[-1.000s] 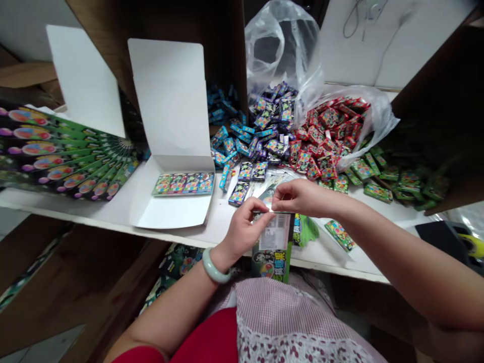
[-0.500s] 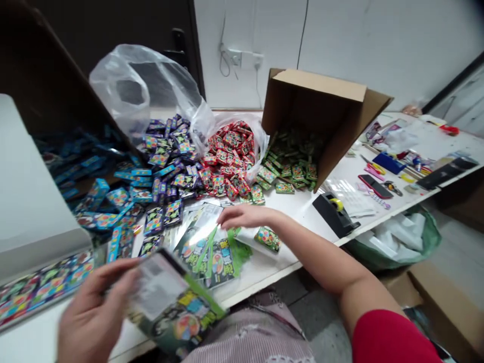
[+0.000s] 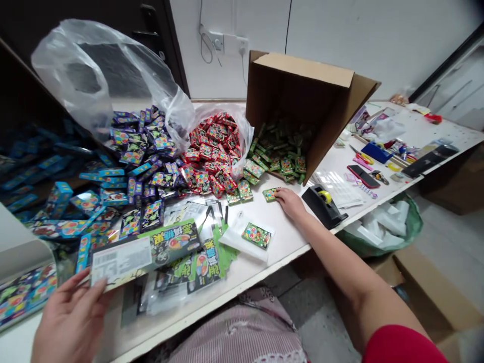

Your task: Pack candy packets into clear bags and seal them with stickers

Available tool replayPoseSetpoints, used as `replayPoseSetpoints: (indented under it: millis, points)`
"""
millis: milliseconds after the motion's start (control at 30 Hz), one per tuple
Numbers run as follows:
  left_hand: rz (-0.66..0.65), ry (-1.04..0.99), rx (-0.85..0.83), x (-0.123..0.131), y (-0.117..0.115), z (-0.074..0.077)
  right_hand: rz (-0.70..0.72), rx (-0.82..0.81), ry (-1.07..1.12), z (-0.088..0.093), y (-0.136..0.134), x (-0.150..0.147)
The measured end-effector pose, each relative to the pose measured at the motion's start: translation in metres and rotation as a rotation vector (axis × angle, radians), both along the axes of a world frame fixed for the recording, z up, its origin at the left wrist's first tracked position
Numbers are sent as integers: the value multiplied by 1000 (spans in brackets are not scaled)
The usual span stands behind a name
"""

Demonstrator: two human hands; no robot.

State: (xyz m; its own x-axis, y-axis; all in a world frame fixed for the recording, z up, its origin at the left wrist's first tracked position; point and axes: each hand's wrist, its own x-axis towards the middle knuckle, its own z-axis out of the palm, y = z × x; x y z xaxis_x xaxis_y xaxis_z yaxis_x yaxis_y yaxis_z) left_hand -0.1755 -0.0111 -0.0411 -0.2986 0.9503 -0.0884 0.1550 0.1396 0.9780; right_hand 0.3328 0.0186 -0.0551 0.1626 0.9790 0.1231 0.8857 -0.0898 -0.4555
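Most likely a small packing workshop. Along the white tabletop [image 3: 289, 236], little printed boxes lie heaped by colour: blue boxes [image 3: 102, 197] toward nine o'clock, purple boxes [image 3: 138, 141] nearer ten, red boxes [image 3: 214, 151] between ten and eleven. Green boxes [image 3: 289, 165] fill a tipped carton [image 3: 308, 70] between one and two. A tape dispenser [image 3: 323, 207] stands past three; another carton [image 3: 434, 295] sits on the floor at four.

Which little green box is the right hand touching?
The green box between the cardboard carton and the nearer green box on the whitish sheet; the right hand touches its right end. No hand touches the others.
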Motion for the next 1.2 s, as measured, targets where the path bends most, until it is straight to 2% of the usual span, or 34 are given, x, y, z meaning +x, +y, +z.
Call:
replayPoseSetpoints:
  millis: [100, 200, 400, 500, 667, 800, 900, 1033, 1133, 1200]
  points:
    - [118, -125, -49, -3, -1, -10, -64, 27, 6, -2, -1, 6]
    - [109, -53, -78, -6, -2, -13, -142, 32, 10, 0, 5, 5]
    - [75, 25, -179, 10, -8, 5, -153, -24, 39, 3, 4, -23]
    - [37, 81, -192, 14, -14, 9, -195, -14, 91, 8, -2, -20]
    - [-59, 178, -207, 1, -18, -3, -315, -18, 254, 11, -5, -7]
    - [-127, 269, -236, -5, -19, -10, -306, -88, 377, 1, -6, -16]
    - [-196, 445, -236, -12, -22, -11, -289, -134, 347, -1, -13, -19]
    - [-302, 777, -99, -22, -25, 0, -252, -191, 167, 11, -23, -5]
    - [-350, 945, 124, -9, -21, 18, -123, -203, 65, 22, -21, 7]
    - [-566, 1015, 302, 11, -15, 27, 23, -203, 36, 24, -16, 11]
